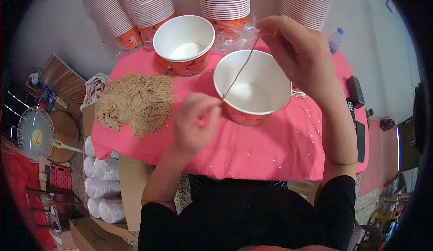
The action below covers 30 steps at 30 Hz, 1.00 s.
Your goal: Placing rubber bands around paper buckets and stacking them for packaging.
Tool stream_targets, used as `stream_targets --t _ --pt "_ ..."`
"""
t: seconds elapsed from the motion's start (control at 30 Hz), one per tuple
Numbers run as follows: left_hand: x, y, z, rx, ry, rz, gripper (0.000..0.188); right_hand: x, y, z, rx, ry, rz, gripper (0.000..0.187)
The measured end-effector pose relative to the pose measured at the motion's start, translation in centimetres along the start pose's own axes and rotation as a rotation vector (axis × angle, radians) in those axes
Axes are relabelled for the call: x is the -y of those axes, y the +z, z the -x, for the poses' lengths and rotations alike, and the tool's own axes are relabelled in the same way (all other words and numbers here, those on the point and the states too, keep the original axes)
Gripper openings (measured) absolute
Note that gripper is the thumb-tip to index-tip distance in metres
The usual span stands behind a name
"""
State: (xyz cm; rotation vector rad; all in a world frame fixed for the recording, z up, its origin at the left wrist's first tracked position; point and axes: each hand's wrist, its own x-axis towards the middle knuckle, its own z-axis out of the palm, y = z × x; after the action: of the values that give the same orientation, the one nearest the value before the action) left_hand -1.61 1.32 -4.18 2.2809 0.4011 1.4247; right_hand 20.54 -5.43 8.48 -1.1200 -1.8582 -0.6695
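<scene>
A thin brown string runs slantwise across the opening of a white-lined paper tub with a red outside. My right hand, raised above the tub's far right side, pinches the string's upper end. At the tub's near left rim, my left hand is closed in a pinch at the lower end, slightly blurred. Whether the string is fixed to the tub there I cannot tell. A loose pile of tan strings lies on the pink cloth to the left. Behind it stand two nested tubs.
Tall stacks of tubs line the wall at the back, some in clear plastic. A water bottle stands at the back right, and dark devices lie along the right edge. Small white beads dot the pink cloth. A round fan is at far left.
</scene>
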Motion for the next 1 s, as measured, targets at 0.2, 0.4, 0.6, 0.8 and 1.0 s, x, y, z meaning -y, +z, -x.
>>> stream_targets --t 0.2,0.4,0.6,0.8,1.0 --pt "-4.0 3.8 0.2 0.324 0.101 -0.044 0.042 -0.1 -0.5 0.3 0.042 0.338 -0.390 0.012" --pt "1.2 1.1 -2.8 0.289 -0.091 0.070 0.016 -0.7 -2.7 1.8 0.093 0.715 -1.336 0.016" --pt "4.2 0.2 -6.6 0.364 -0.058 0.011 0.013 0.0 -1.3 2.1 0.122 0.813 -1.407 0.018" --pt "3.0 1.1 -8.2 0.206 0.182 -0.160 0.011 -0.4 0.4 2.1 0.114 0.808 -1.464 0.013" --pt "-3.1 3.1 -7.2 0.419 -0.487 0.926 0.030 -0.5 1.8 1.0 0.145 0.842 -1.473 0.015"
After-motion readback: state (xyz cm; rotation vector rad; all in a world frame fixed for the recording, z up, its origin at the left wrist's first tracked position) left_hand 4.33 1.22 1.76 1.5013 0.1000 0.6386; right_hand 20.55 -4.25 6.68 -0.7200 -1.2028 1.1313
